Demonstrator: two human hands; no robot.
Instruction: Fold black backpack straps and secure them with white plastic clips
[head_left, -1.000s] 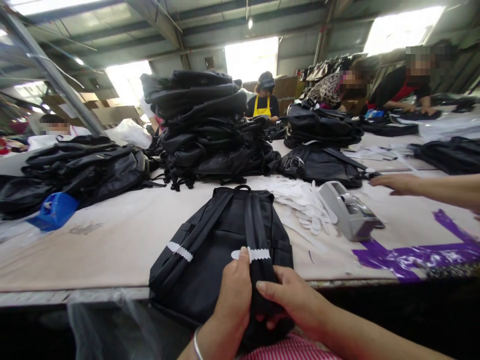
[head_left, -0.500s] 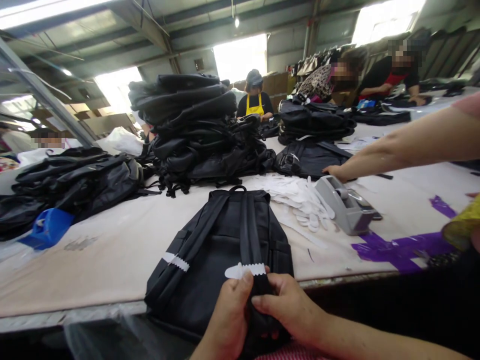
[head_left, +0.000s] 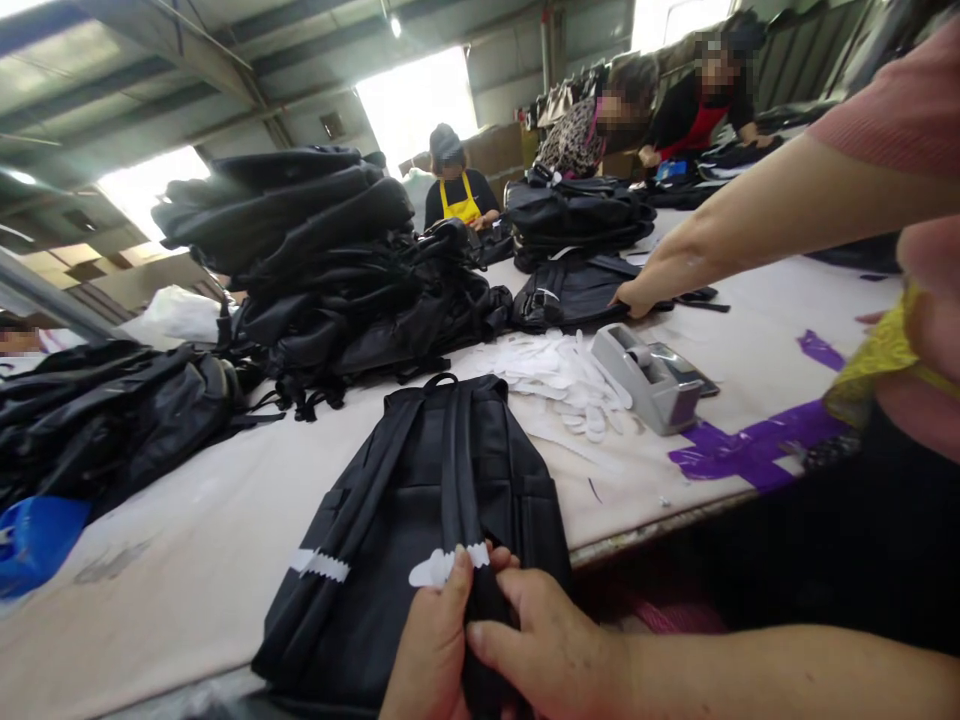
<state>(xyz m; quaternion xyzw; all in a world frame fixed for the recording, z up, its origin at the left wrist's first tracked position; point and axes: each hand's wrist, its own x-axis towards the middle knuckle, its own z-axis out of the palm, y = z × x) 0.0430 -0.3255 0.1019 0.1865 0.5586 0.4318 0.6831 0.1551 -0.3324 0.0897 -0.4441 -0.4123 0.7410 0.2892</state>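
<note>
Along the near edge of an off-white, cloth-covered table (head_left: 187, 590), a smooth black leather-like backpack (head_left: 405, 510) lies strap side up, its lower end jutting past the edge. The left hand (head_left: 435, 645) pinches a thick black shoulder strap (head_left: 457, 470) at a white, zigzag-edged strip with a rounded tab (head_left: 431, 570) — thumb pressed on top, most of its other fingers hidden. The right hand (head_left: 551, 635) grips the same strap just below, thumb laid against it and fingers curled round, mostly out of sight. Across the other shoulder strap (head_left: 375, 480) sits a similar white strip (head_left: 322, 565), its edge toothed. The backpack tapers toward a small looped handle (head_left: 441, 378) — near it spreads a heap of flat, round-ended white pieces (head_left: 562, 385), beside a grey, boxy tape dispenser (head_left: 656, 390).
</note>
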